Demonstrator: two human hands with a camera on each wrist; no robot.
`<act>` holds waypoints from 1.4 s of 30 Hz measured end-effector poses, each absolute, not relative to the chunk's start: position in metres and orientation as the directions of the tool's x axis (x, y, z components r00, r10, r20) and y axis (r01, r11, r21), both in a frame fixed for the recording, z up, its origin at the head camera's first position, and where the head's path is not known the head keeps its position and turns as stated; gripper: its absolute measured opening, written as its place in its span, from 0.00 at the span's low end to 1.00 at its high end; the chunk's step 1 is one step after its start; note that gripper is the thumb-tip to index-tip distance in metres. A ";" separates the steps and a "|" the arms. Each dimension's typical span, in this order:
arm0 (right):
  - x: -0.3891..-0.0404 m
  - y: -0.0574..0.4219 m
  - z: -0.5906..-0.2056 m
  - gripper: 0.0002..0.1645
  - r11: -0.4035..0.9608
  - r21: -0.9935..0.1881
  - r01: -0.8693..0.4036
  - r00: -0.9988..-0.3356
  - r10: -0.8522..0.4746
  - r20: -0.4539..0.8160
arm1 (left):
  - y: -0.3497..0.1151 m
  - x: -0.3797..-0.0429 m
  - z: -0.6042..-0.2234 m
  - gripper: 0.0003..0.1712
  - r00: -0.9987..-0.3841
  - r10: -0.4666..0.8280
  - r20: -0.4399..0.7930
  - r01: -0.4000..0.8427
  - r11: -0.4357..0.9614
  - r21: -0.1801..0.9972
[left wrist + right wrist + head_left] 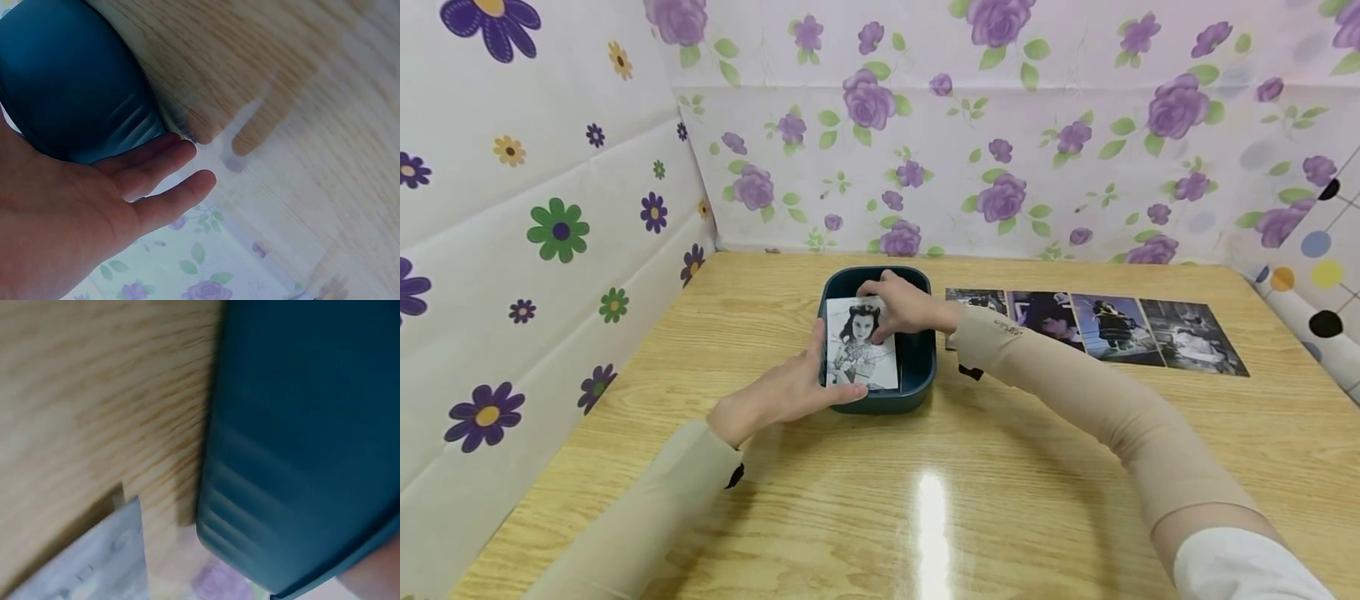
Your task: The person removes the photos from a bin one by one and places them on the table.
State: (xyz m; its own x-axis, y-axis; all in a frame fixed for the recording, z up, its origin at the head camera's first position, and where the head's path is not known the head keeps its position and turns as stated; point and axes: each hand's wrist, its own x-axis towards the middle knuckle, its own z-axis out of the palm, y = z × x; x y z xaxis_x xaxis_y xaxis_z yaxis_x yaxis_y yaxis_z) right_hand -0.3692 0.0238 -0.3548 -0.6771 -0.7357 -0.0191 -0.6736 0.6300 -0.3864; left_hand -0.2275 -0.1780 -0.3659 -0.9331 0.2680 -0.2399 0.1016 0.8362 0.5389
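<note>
A dark blue bin (887, 406) with rounded corners stands on the table. A black-and-white portrait photo (865, 362) of a dark-haired person lies at its left side, within the rim. My right hand (910, 304) reaches over the bin's right side and grips the photo near its upper right, thumb on its face and fingers bent at the top edge. Along the bin's left wall, my left hand (790, 387) has its fingers extended; its thumb lies over the photo's lower edge. The left wrist view shows several straight fingers (162, 209) beside the bin wall (69, 69).
Right of the bin, several photos (1116, 329) lie side by side in a row, partly covered by the right forearm. The wooden table (820, 508) meets a flower-patterned wall covering (940, 167) at the back and another (512, 275) along the left.
</note>
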 end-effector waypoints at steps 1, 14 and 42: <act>-0.369 0.025 -0.353 0.40 0.611 -0.441 -0.657 -0.682 -0.732 0.001 | -0.178 -0.228 -0.366 0.74 -0.934 0.265 -0.239 0.100 0.837 0.538; -0.351 0.066 -0.317 0.38 0.408 -0.899 -0.161 -0.758 -0.634 -0.151 | -0.179 -0.229 -0.370 0.75 -0.930 0.246 -0.273 0.076 0.856 0.510; -0.274 0.188 -0.392 0.32 0.667 -0.514 -0.539 -0.816 -0.566 0.121 | -0.178 -0.226 -0.365 0.74 -0.930 0.266 -0.253 0.100 0.848 0.521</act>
